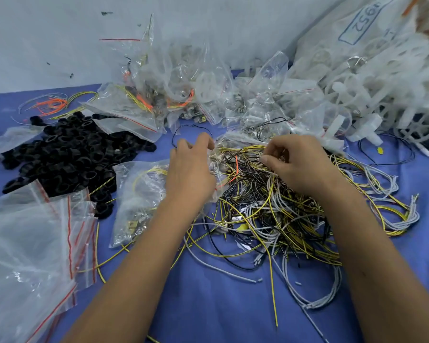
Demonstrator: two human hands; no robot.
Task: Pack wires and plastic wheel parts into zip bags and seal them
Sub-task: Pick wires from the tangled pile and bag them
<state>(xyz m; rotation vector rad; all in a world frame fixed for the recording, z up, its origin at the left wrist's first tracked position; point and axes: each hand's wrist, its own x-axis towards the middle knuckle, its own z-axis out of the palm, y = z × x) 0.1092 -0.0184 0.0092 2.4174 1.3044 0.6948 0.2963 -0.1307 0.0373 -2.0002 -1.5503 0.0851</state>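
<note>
A tangled pile of yellow, black, grey and orange wires lies on the blue table in front of me. My left hand holds a clear zip bag at the pile's left edge, fingers curled round its mouth. My right hand pinches wires at the top of the pile, next to the bag's opening. White plastic wheel parts are heaped at the far right.
Black plastic rings form a heap at the left. Empty zip bags with red seals are stacked at the near left. One filled bag lies by my left forearm; several filled bags pile against the wall.
</note>
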